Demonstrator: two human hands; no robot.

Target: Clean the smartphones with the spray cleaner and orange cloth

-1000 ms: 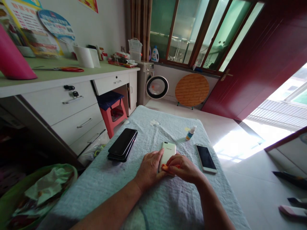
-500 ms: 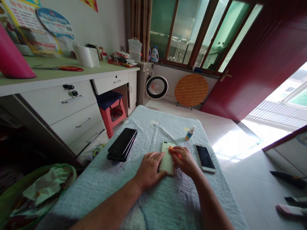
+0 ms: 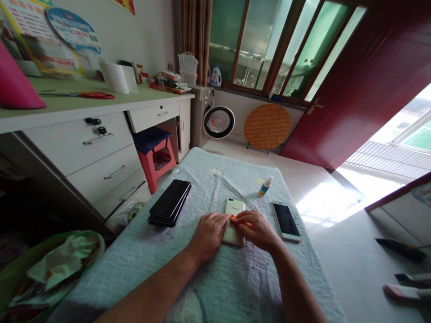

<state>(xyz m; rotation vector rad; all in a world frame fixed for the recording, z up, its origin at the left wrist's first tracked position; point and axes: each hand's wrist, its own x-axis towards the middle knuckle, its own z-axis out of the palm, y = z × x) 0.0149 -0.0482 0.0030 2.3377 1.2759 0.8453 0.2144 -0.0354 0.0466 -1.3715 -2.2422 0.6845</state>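
Note:
A white phone (image 3: 233, 209) lies face down on the pale blue quilted cloth (image 3: 215, 278). My left hand (image 3: 208, 234) rests along its left edge with curled fingers pressing it down. My right hand (image 3: 257, 229) is closed on a small orange cloth (image 3: 235, 219) and presses it on the phone's back. A second white phone (image 3: 286, 220) lies screen up just right of my right hand. Two stacked black phones (image 3: 170, 207) lie to the left. A small spray bottle (image 3: 265, 186) stands behind the phones.
A white desk with drawers (image 3: 101, 148) runs along the left, a red stool (image 3: 155, 157) under it. A green bin (image 3: 50, 269) with waste sits at lower left. A washing machine (image 3: 212, 119), round wooden board (image 3: 267, 126) and red door (image 3: 363, 80) stand beyond.
My right hand has rubbed the orange cloth along the phone's back, from the near end up toward the middle and back a little. My left hand has stayed on the phone's edge.

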